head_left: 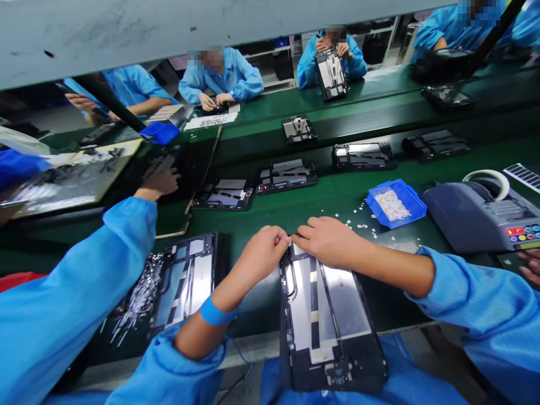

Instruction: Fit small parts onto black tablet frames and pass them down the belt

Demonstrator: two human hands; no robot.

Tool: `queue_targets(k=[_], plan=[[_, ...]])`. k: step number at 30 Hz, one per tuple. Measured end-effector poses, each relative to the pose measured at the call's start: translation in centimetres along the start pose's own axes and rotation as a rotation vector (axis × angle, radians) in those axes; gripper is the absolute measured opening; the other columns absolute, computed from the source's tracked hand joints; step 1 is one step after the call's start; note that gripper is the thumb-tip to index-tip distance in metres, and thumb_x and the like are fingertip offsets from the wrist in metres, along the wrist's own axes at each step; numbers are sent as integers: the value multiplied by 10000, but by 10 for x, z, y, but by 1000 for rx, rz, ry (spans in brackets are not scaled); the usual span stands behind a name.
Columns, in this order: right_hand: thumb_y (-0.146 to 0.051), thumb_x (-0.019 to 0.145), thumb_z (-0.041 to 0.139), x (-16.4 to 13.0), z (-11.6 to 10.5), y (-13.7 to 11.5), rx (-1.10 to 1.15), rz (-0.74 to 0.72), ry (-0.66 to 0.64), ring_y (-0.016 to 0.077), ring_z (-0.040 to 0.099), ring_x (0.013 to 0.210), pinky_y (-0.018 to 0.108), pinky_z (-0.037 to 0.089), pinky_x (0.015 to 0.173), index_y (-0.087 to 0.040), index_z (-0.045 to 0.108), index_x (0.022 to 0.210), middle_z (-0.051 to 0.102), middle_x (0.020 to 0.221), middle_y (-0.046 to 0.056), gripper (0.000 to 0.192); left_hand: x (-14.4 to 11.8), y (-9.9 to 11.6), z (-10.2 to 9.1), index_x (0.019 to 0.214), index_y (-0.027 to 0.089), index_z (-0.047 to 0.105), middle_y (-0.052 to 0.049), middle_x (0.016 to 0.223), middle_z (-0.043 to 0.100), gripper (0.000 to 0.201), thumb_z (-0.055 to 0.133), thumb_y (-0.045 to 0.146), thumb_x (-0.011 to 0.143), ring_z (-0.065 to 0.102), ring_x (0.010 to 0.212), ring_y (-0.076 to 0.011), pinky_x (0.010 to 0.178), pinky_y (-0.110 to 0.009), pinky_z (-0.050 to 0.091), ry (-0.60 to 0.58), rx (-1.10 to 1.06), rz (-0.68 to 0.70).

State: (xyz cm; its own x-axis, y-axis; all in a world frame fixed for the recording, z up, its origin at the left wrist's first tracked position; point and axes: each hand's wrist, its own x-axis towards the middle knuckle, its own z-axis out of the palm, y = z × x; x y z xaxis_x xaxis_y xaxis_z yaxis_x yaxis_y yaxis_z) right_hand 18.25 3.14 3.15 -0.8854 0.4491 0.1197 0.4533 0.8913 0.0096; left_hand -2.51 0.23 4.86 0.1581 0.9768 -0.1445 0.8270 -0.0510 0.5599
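An opened tablet chassis (327, 323) with silver panels lies in front of me, its near end hanging over the bench edge. My left hand (264, 253) and my right hand (327, 241) meet at its far top edge. Both pinch a tiny white piece (290, 241) between their fingertips, right against the frame. What exactly the piece is I cannot tell. A blue wristband (215, 313) circles my left wrist.
A blue tray (395, 203) of small white parts, with loose bits scattered near it, sits right of my hands; a grey tape dispenser (481, 216) stands further right. Another chassis (185, 284) lies at left. A co-worker's hand (160, 181) reaches across. Several tablets ride the green conveyor (337, 194); people work opposite.
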Motion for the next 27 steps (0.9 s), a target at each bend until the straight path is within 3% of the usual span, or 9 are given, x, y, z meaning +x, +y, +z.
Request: queue_targets(k=[16, 20, 27], plan=[[-137, 1025, 491, 0, 0, -1, 6, 4, -1, 235, 518, 869, 355, 293, 670, -142, 680, 1133, 660, 954, 90, 217, -4, 1, 12, 734, 229, 498, -34, 813, 584, 179, 498, 199, 911, 538, 836, -227, 719, -345, 369, 77, 46, -18], [-149, 1025, 497, 0, -1, 0, 24, 5, -7, 227, 507, 859, 348, 294, 681, -139, 676, 1129, 663, 952, 96, 207, -6, -10, 22, 785, 227, 505, 0, 789, 547, 122, 572, 247, 885, 512, 789, -202, 684, -323, 359, 156, -105, -86], [-126, 1016, 475, -3, -2, 0, 4, 23, 8, 225, 500, 851, 351, 306, 699, -134, 664, 1199, 671, 982, 104, 263, -8, -17, 47, 924, 211, 503, 45, 793, 505, 206, 668, 265, 814, 491, 726, -146, 662, -281, 372, 257, -555, -329]])
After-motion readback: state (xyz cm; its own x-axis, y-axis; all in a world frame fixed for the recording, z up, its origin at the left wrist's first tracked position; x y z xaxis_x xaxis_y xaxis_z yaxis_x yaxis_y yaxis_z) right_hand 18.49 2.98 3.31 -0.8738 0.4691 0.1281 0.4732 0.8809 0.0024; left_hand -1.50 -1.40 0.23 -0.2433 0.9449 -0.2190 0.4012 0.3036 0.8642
